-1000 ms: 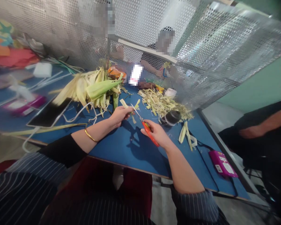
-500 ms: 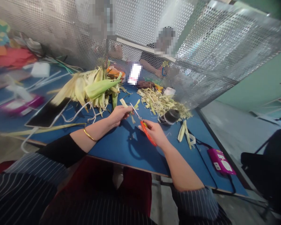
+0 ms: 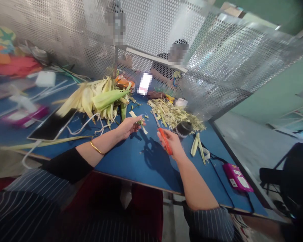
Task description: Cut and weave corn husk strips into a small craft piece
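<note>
Pinched in the fingers of my left hand is a small tied piece of corn husk, with pale strips sticking out on both sides. My right hand grips red-handled scissors, whose blades point up and away and look closed. A gap lies between the scissors and the husk piece. Just beyond my right hand stands a dark spool of thread. Husk trimmings are heaped behind the scissors. Left of centre, a pile of corn husks lies beyond my left hand.
On the left of the blue table lie a dark phone and a white cable. Husk strips and a magenta box are at the right. A perforated metal screen stands behind, with people beyond it.
The scissors have moved right, away from the husk piece, and their blades have come together. A small cut bit lies near my left hand, which has turned the husk piece slightly.
</note>
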